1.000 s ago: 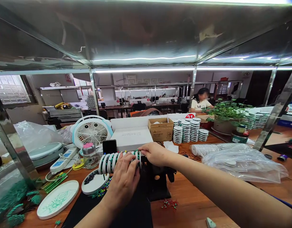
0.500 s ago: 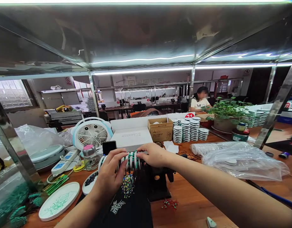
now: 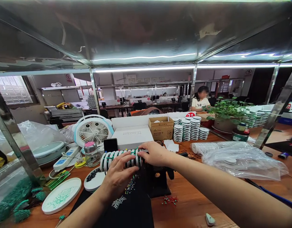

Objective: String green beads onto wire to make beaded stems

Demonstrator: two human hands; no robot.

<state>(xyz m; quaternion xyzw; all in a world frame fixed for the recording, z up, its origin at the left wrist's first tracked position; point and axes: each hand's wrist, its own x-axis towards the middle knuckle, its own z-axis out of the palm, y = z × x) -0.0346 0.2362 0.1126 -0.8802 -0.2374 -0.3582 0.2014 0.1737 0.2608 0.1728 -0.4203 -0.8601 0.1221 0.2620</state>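
A row of white spools wound with green cord (image 3: 105, 162) lies on its side above the black mat, with coloured pins stuck along the top. My left hand (image 3: 119, 174) curves over the middle of the row, fingers on top and thumb on the near side. At the row's right end, my right hand (image 3: 155, 153) grips the last spool with fingers and thumb. A black metal stand (image 3: 160, 182) sits under that hand. Below the row, on the mat, lie a pile of coloured pins (image 3: 131, 185), partly covered by my left hand, and small silvery pieces (image 3: 118, 202).
White plates (image 3: 47, 205) with green and black pieces, a jar (image 3: 92, 155) and a fan (image 3: 95, 131) stand left. Behind are a carton (image 3: 161, 131) and stacked spools (image 3: 178, 133). Plastic bags (image 3: 243, 161) lie right; a person (image 3: 200, 99) sits beyond.
My left hand has shifted right along the row and its thumb has reached further across, so more spools show at the left. My right hand stays at the right end.
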